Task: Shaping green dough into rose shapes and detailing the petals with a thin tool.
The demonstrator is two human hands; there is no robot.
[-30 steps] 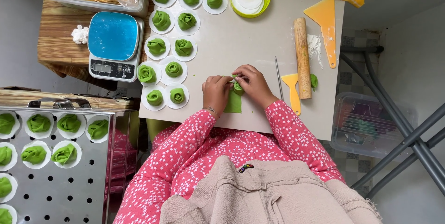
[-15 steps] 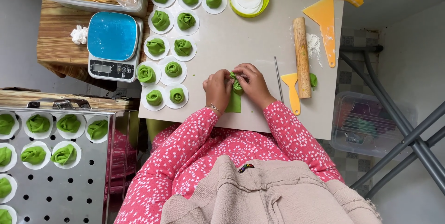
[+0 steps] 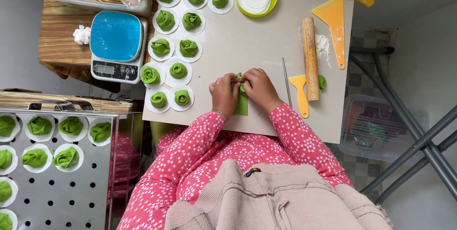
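The pale desk (image 3: pixel 238 39) holds rows of finished green rolls (image 3: pixel 178 70) on paper rounds, kept left, clear of the work. At its near edge, left hand (image 3: pixel 223 94) and right hand (image 3: pixel 259 89) pinch a green dough strip (image 3: pixel 241 106), curling its top.

Green dough strip (image 3: pixel 241 105) lies flat on the table, its far end curled up between both hands
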